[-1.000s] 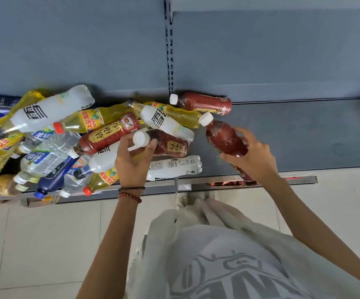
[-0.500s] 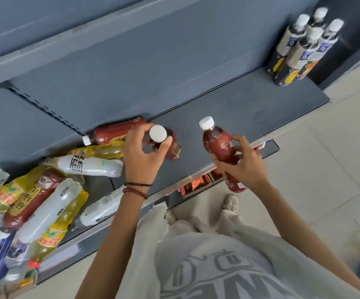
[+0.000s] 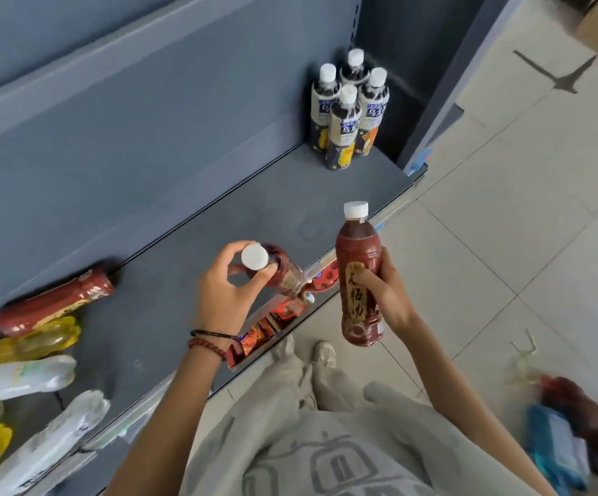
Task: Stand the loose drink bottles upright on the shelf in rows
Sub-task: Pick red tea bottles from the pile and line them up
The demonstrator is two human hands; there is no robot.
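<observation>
The grey shelf [image 3: 254,209] runs from lower left to upper right, with a tall back panel [image 3: 129,119] behind it and pale floor tiles [image 3: 505,245] to the right. At the shelf's left end the loose bottles [image 3: 22,381] lie on their sides in a heap, white and yellow ones. A red bottle [image 3: 50,309] lies behind them along the back panel, its white cap pointing left. At the far right end four dark bottles [image 3: 344,119] with white caps stand upright, close together in the corner. The stretch of shelf between the heap and these four holds nothing that blocks the way.

Below the shelf's front edge, snack packets [image 3: 254,338] show on a lower level. On the floor at lower right lie blurred blue and dark red things [image 3: 569,434], possibly more bottles.

The right hand [image 3: 387,298] grasps a red tea bottle [image 3: 358,252] round its label, thumb on the front, holding it upright in the air off the shelf's front edge. The left hand [image 3: 222,295] pinches the neck of a second red bottle [image 3: 287,270] just under its white cap [image 3: 254,256], over the front of the shelf; that bottle tilts, base away from the person. Two bracelets [image 3: 211,340] circle the left wrist.
</observation>
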